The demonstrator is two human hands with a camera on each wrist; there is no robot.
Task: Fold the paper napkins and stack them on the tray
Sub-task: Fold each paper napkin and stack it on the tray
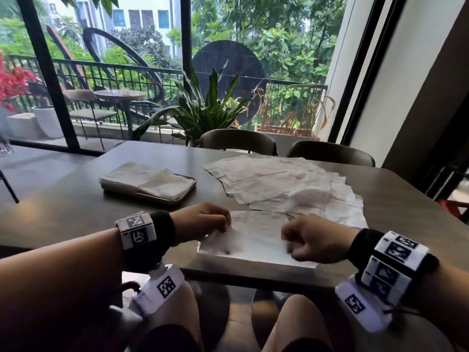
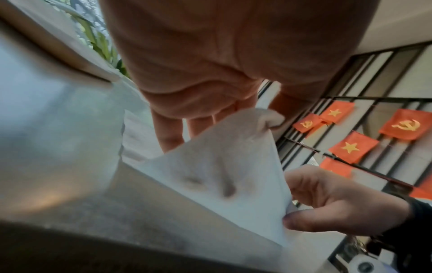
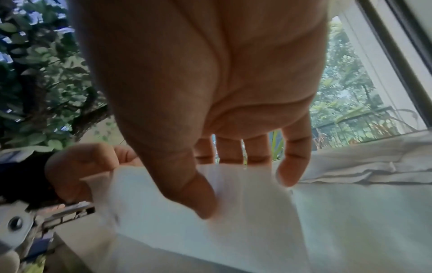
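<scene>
A white paper napkin (image 1: 256, 240) lies at the table's near edge, between my two hands. My left hand (image 1: 203, 222) pinches its left corner, and that napkin (image 2: 210, 177) is lifted off the table in the left wrist view. My right hand (image 1: 309, 240) pinches the right side of the napkin (image 3: 210, 212) between thumb and fingers. A brown tray (image 1: 177, 196) sits at the table's middle left with folded napkins (image 1: 149, 179) stacked on it. A spread pile of unfolded napkins (image 1: 286, 184) lies beyond my hands on the right.
The dark table (image 1: 76, 207) reaches to two chairs (image 1: 238, 141) on its far side. A potted plant (image 1: 203, 107) stands behind them at the window. Small red flags (image 2: 350, 147) hang on the right wall.
</scene>
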